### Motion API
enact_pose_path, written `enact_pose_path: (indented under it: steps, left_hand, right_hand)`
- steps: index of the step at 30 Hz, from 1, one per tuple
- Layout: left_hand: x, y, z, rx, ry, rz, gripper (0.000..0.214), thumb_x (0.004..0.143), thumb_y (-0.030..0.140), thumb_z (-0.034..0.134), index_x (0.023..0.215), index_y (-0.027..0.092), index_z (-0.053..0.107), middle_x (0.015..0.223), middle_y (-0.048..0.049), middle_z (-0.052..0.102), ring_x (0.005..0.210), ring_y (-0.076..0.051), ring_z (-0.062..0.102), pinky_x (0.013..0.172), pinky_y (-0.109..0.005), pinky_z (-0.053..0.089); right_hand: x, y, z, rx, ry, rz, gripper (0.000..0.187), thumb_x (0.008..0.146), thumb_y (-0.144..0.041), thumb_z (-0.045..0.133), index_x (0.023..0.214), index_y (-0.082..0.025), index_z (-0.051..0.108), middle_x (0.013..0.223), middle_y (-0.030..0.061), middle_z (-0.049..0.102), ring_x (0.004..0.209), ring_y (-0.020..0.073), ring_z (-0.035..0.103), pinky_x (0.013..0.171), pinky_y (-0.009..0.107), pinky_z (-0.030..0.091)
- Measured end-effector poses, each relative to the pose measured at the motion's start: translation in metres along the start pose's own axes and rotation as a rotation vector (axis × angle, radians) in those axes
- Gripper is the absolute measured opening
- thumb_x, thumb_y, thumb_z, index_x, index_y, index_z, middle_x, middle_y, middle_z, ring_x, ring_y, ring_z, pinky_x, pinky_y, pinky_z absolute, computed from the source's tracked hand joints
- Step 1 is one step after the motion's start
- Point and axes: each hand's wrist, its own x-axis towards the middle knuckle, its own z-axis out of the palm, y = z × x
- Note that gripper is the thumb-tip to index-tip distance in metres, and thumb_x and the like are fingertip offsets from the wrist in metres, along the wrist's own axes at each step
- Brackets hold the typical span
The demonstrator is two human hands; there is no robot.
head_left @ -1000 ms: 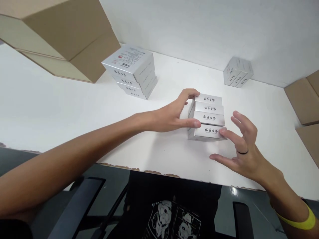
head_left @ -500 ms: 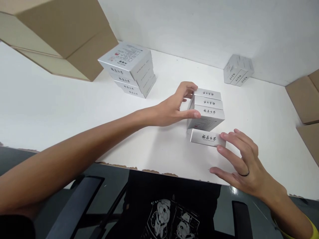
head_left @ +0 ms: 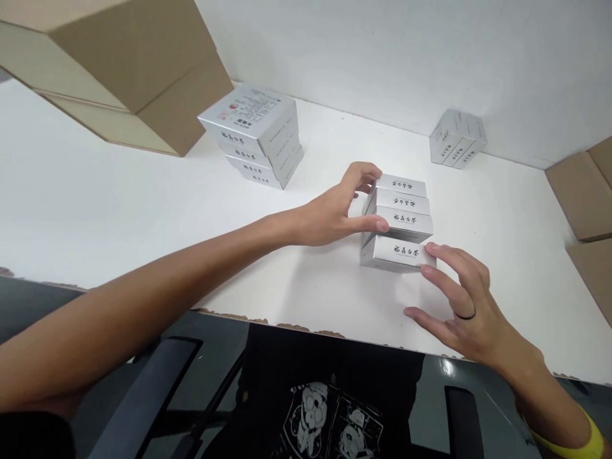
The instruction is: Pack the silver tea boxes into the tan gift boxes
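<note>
Three silver boxes with dark lettering [head_left: 404, 203] stand in a row on the white table. My left hand [head_left: 351, 204] spans them from the left, its thumb at the nearest of the three and its fingers at the far end. Right in front of this row stands another silver box [head_left: 401, 250], nearly upright, with a narrow gap at its top. My right hand [head_left: 461, 299] touches that box's right end with the index and middle fingertips. Its thumb is spread away from the box, and a dark ring is on one finger.
A stack of several silver boxes [head_left: 255, 134] sits at the back left, beside large brown cartons [head_left: 138, 70]. Against the wall at the back right is a small group of silver boxes [head_left: 456, 139]. More brown cartons [head_left: 581, 194] are at the right edge. The table's front edge [head_left: 287, 327] is chipped.
The front silver box has gone from leaning toward me to nearly upright, closer to the row. My right hand's fingertips have moved along with it. My left hand stays on the row.
</note>
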Motion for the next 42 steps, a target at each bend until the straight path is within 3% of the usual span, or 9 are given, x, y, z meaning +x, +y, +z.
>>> enact_pose_path:
  steps: [23, 29, 34, 36, 38, 40, 42]
  left_hand:
    - [0.0024, -0.0026, -0.0002, -0.012, 0.009, 0.004, 0.078, 0.079, 0.056, 0.083, 0.135, 0.031, 0.035, 0.150, -0.0144, 0.052, 0.140, -0.034, 0.049, 0.118, -0.059, 0.043]
    - [0.0047, 0.0030, 0.0004, 0.000, 0.021, -0.034, 0.078, 0.078, 0.058, 0.083, 0.133, 0.029, 0.035, 0.147, -0.0156, 0.053, 0.137, -0.035, 0.051, 0.116, -0.059, 0.045]
    - [0.0066, 0.0058, 0.0012, 0.029, 0.039, -0.042, 0.078, 0.079, 0.063, 0.081, 0.131, 0.027, 0.034, 0.143, -0.0163, 0.055, 0.134, -0.035, 0.053, 0.114, -0.060, 0.046]
    - [0.0064, 0.0045, 0.0014, 0.022, 0.012, 0.001, 0.077, 0.081, 0.068, 0.077, 0.130, 0.028, 0.034, 0.142, -0.0154, 0.055, 0.134, -0.034, 0.053, 0.116, -0.060, 0.045]
    - [0.0060, 0.0030, 0.0019, 0.019, 0.003, 0.029, 0.068, 0.088, 0.073, 0.066, 0.130, 0.029, 0.034, 0.142, -0.0139, 0.055, 0.135, -0.032, 0.053, 0.118, -0.059, 0.045]
    - [0.0059, 0.0025, 0.0027, 0.034, 0.033, 0.014, 0.060, 0.095, 0.074, 0.054, 0.129, 0.029, 0.036, 0.141, -0.0124, 0.054, 0.134, -0.031, 0.054, 0.117, -0.057, 0.048]
    - [0.0066, 0.0033, 0.0035, 0.052, 0.073, -0.019, 0.056, 0.098, 0.073, 0.050, 0.129, 0.027, 0.039, 0.139, -0.0115, 0.054, 0.133, -0.030, 0.057, 0.114, -0.055, 0.051]
  right_hand:
    - [0.0033, 0.0032, 0.0021, 0.037, -0.020, 0.024, 0.079, 0.095, -0.022, 0.076, 0.159, -0.013, 0.032, 0.152, 0.0237, 0.042, 0.146, 0.0352, 0.040, 0.114, 0.057, 0.046]
    - [0.0054, 0.0008, -0.0008, 0.087, -0.005, -0.008, 0.075, 0.093, -0.020, 0.078, 0.156, -0.012, 0.037, 0.147, 0.0223, 0.046, 0.143, 0.0330, 0.045, 0.114, 0.053, 0.048]
    - [0.0030, 0.0037, 0.0020, 0.096, 0.022, 0.033, 0.087, 0.093, -0.025, 0.079, 0.163, -0.014, 0.028, 0.148, 0.0200, 0.050, 0.143, 0.0331, 0.046, 0.117, 0.053, 0.045]
    - [0.0020, 0.0047, 0.0036, 0.053, 0.020, 0.051, 0.088, 0.094, -0.030, 0.079, 0.164, -0.014, 0.028, 0.148, 0.0188, 0.052, 0.146, 0.0345, 0.044, 0.122, 0.056, 0.038]
    - [0.0018, 0.0047, 0.0045, -0.010, 0.015, 0.059, 0.083, 0.096, -0.034, 0.077, 0.163, -0.014, 0.031, 0.148, 0.0174, 0.054, 0.151, 0.0352, 0.038, 0.129, 0.060, 0.023]
    - [0.0024, 0.0041, 0.0042, -0.033, 0.004, 0.066, 0.080, 0.098, -0.036, 0.074, 0.162, -0.013, 0.032, 0.148, 0.0171, 0.055, 0.155, 0.0346, 0.034, 0.132, 0.060, 0.007]
    - [0.0039, 0.0036, 0.0029, -0.008, -0.017, 0.069, 0.079, 0.099, -0.037, 0.072, 0.162, -0.012, 0.031, 0.151, 0.0183, 0.053, 0.156, 0.0344, 0.032, 0.133, 0.060, 0.001]
